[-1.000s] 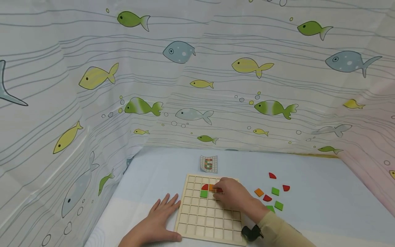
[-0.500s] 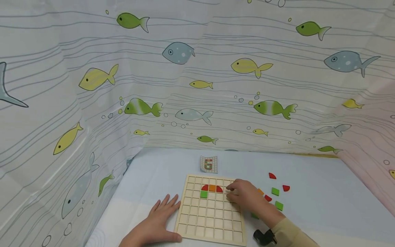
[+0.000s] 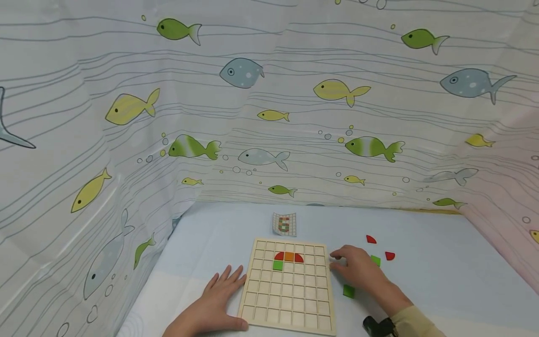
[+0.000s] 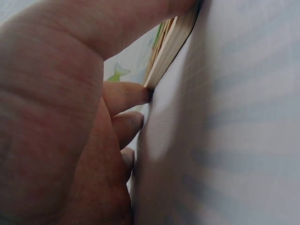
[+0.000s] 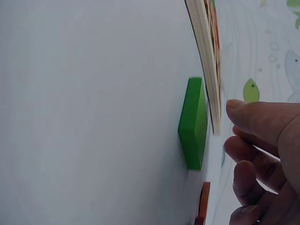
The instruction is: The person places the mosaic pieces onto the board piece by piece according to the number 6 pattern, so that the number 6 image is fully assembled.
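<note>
A wooden grid board lies on the table. In its upper cells sit a red quarter-round tile, an orange square tile, a second red quarter-round tile and a green square tile below the left red one. My left hand rests spread on the table, thumb and a fingertip against the board's left edge. Just right of the board is my right hand, its fingers loosely bent around nothing. A loose green tile lies beside the board, below that hand in the head view.
Beyond the board lies a small pattern card. Two red quarter-round tiles and a green tile show past my right hand, which covers other pieces. Fish-printed sheeting encloses the table's back and sides.
My right hand has left the right red tile in its cell and moved rightward off the board, now overlapping loose tiles. The left hand stays where it was.
</note>
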`<state>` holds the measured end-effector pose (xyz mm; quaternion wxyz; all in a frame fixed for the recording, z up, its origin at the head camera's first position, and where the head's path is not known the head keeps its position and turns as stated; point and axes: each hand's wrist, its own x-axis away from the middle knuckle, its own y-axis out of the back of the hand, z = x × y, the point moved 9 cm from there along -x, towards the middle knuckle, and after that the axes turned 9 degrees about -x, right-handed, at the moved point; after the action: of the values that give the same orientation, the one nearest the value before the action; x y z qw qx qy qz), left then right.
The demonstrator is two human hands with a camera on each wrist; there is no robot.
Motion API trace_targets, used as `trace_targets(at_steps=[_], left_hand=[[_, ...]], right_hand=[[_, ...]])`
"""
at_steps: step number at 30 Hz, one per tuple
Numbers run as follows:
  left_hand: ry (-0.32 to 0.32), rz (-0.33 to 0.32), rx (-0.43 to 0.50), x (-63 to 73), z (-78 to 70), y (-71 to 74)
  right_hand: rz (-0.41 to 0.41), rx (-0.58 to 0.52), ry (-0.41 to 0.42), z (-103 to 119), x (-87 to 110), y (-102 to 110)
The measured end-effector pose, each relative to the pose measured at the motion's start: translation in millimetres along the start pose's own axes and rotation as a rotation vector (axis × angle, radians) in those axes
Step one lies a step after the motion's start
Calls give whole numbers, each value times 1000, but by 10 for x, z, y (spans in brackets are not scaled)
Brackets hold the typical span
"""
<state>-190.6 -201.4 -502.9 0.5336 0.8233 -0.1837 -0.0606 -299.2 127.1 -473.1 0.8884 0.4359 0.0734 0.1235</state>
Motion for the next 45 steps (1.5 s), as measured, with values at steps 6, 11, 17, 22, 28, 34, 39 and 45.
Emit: trace_targets(at_steps=[6, 11, 17, 22, 28, 34, 39, 45], left_hand=[[-15, -3, 3, 4, -2, 11], [-29, 10, 0, 0, 16, -18], [-52, 26, 16, 26, 16, -49], [-49, 23, 18, 38, 19, -42], [-45, 27, 17, 17, 15, -45], [-51, 28, 22, 9, -8, -30], [-44, 24, 20, 11, -15, -17], [-52, 19, 25, 15, -34, 1]], right_hand=[[-12, -26, -8, -116, 25, 106], [-38, -1, -2, -234, 61, 196], [-36, 38, -23, -395, 113, 250], [-1, 59, -51, -452, 95, 234], [7, 64, -58, -472, 91, 224], [2, 68, -57, -477, 111, 233], [7, 64, -71, -475, 106, 234], [23, 59, -87, -460, 98, 237]])
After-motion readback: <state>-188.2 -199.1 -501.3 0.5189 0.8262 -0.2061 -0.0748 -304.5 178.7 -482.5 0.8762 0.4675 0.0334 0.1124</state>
